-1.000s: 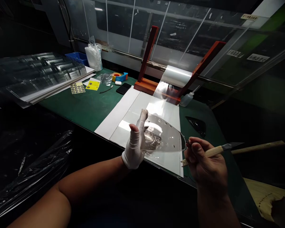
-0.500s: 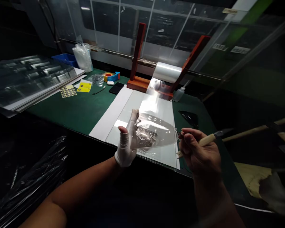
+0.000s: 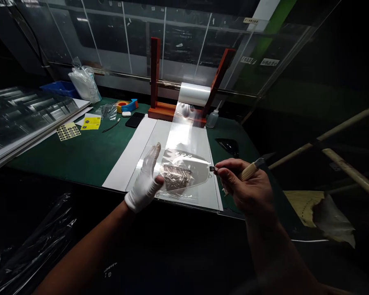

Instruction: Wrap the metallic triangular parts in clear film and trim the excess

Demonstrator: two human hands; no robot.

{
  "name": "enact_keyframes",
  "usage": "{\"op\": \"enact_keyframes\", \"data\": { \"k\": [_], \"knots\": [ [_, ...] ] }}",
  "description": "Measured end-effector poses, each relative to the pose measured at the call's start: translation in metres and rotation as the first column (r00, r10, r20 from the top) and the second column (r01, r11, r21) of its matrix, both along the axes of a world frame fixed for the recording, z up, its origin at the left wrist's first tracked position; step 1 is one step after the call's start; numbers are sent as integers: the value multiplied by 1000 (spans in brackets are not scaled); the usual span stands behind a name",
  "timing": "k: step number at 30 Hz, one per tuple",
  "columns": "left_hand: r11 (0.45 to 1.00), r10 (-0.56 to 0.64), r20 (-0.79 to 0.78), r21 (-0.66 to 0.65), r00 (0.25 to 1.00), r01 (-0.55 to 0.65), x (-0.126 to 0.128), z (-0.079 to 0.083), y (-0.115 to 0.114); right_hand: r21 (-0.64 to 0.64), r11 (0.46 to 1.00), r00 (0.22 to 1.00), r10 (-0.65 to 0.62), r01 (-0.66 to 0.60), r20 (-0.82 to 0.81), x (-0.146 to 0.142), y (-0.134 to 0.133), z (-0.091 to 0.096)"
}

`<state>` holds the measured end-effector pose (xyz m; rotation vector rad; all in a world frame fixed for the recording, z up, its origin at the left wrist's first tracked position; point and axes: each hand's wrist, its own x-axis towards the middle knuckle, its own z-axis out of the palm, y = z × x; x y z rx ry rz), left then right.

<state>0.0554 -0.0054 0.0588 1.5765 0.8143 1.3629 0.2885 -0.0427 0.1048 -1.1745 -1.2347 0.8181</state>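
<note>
A clear, curved plastic panel [image 3: 199, 170] is over the glass sheet [image 3: 210, 200], its narrow end to the right. My left hand [image 3: 146, 180], in a white glove with bare thumb tip, has its fingers stretched out along the panel's wide left end; whether it bears any weight I cannot tell. My bare right hand [image 3: 249, 184] is closed round a wooden-handled knife [image 3: 249, 171], blade pointing away to the right. Its thumb and forefinger pinch a small dark clip-like piece [image 3: 213, 168] at the panel's narrow tip. Crinkled film [image 3: 176, 176] shows through the panel.
Behind, a roll of clear film [image 3: 195, 95] hangs on a red wooden stand [image 3: 162, 112], its strip drawn towards me. A squeeze bottle [image 3: 212, 119] and a glossy black piece [image 3: 229, 146] are at right. A phone [image 3: 135, 120], tape dispenser [image 3: 129, 105] and stickers [image 3: 68, 131] lie left.
The panel has come down closer to the glass sheet, both hands moving with it. My left hand has turned, its thumb now towards the panel. The camera view has shifted right.
</note>
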Motion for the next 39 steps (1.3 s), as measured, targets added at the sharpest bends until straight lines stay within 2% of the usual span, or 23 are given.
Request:
{"op": "enact_keyframes", "data": {
  "k": [2,4,6,8,10,13,16,20,23,25,27,29,31,33,34,36,37,38,39],
  "knots": [
    [991,13,-245,133,970,21,-2,14,6,21,1000,994,7,-9,113,4,-2,5],
    [972,-35,-407,197,913,126,3,27,9,59,997,971,27,-42,238,5,-4,11],
    [953,-88,-486,213,869,216,13,36,12,103,990,938,57,-98,342,4,-7,16],
    [944,-129,-517,197,846,264,22,38,14,144,977,907,84,-156,413,1,-11,22],
    [949,-156,-532,155,833,276,28,35,15,174,965,881,97,-198,463,-1,-15,25],
    [961,-181,-537,83,824,265,30,30,14,191,962,879,87,-197,470,2,-19,24],
    [959,-225,-508,38,832,282,32,28,8,200,955,938,151,-220,311,5,-17,10],
    [947,-315,-382,-64,869,316,41,23,-8,339,914,975,220,-221,41,1,-10,-18],
    [912,-411,-229,-115,882,395,48,16,-17,371,911,983,183,-180,28,-2,-10,-30],
    [904,-426,-207,-120,881,409,49,12,-18,356,918,984,164,-176,64,1,-15,-30],
    [939,-342,-325,-79,882,335,48,8,-15,302,934,978,153,-189,139,9,-19,-25],
    [975,-167,-491,47,855,217,47,4,-10,223,948,952,167,-227,257,19,-23,-19],
    [967,15,-566,217,825,131,48,-1,-8,191,944,910,184,-269,372,26,-26,-15],
    [933,136,-544,351,828,78,50,-4,-9,229,925,883,181,-302,434,26,-32,-13],
    [926,173,-510,375,842,36,51,-4,-12,269,913,876,161,-307,456,22,-36,-13],
    [956,201,-448,282,871,-75,46,0,-15,364,879,858,93,-309,504,12,-47,-15],
    [973,224,-414,148,882,-177,42,3,-15,417,857,852,47,-303,522,8,-53,-17],
    [973,205,-421,-9,884,-229,36,6,-13,467,836,854,3,-288,521,5,-58,-20],
    [951,222,-434,-103,873,-293,30,7,-9,506,824,864,-41,-254,502,6,-63,-23]
  ]
}}
